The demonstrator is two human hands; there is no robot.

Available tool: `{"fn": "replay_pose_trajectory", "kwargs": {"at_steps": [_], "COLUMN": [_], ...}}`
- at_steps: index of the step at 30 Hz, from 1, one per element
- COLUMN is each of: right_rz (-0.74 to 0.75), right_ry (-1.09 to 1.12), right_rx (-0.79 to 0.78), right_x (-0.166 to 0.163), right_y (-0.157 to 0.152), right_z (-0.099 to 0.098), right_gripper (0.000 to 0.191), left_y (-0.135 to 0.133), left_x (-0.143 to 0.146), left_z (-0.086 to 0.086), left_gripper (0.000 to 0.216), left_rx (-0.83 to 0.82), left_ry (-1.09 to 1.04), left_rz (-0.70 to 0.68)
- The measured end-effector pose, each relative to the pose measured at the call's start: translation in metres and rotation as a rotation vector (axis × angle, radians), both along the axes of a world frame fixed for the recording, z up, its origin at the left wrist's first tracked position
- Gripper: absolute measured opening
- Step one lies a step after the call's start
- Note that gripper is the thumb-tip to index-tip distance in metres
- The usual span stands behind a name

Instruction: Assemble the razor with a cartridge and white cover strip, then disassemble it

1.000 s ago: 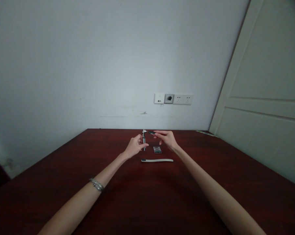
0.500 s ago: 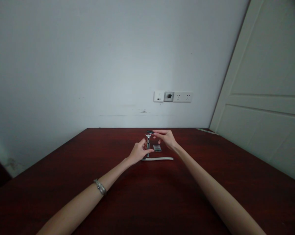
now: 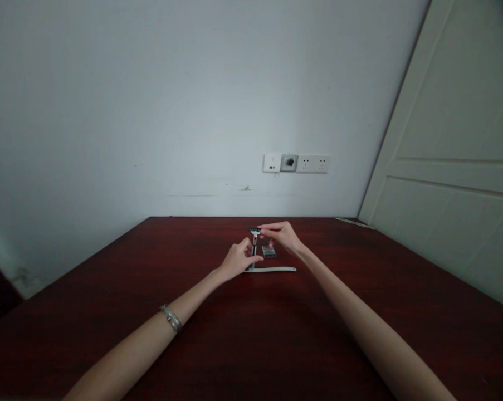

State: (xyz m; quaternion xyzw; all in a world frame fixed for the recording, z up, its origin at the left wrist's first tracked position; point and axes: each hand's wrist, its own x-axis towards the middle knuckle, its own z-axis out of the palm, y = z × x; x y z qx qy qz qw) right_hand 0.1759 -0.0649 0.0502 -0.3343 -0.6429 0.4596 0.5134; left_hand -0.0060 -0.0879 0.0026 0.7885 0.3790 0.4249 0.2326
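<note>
My left hand [image 3: 239, 259] grips the handle of a razor [image 3: 254, 246], holding it upright on the dark red table [image 3: 251, 334]. My right hand [image 3: 282, 236] pinches a small dark blade cartridge [image 3: 254, 230] that sits at the top of the razor handle. Just behind the razor lies a small clear case [image 3: 269, 252] flat on the table. A long white strip [image 3: 276, 269], like a cover or a toothbrush, lies in front of the hands. A silver bracelet [image 3: 171, 318] is on my left wrist.
A white wall rises behind the table, with a row of sockets [image 3: 296, 163]. A pale door [image 3: 455, 161] stands to the right. The table's far edge [image 3: 251, 218] meets the wall.
My left hand has brought the razor handle down and to the right, under my right hand. The dark cartridge now sits on the handle's top instead of beside it.
</note>
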Motion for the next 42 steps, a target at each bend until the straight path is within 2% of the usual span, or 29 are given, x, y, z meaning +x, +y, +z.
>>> {"fn": "replay_pose_trajectory", "kwargs": {"at_steps": [28,42], "right_rz": [-0.026,-0.028], "right_ry": [-0.045,-0.082], "right_rx": [0.036,0.035], "right_x": [-0.005,-0.008], "right_y": [-0.002,-0.01], "right_z": [0.002,0.006], "right_gripper": [0.034,0.034], "left_y": [0.008,0.005], "left_x": [-0.006,-0.006], "left_z": [-0.005,-0.001], "left_gripper": [0.036,0.036], "left_rx": [0.032,-0.029], "left_ry": [-0.005,-0.038], "left_rz": [0.013,-0.003]}}
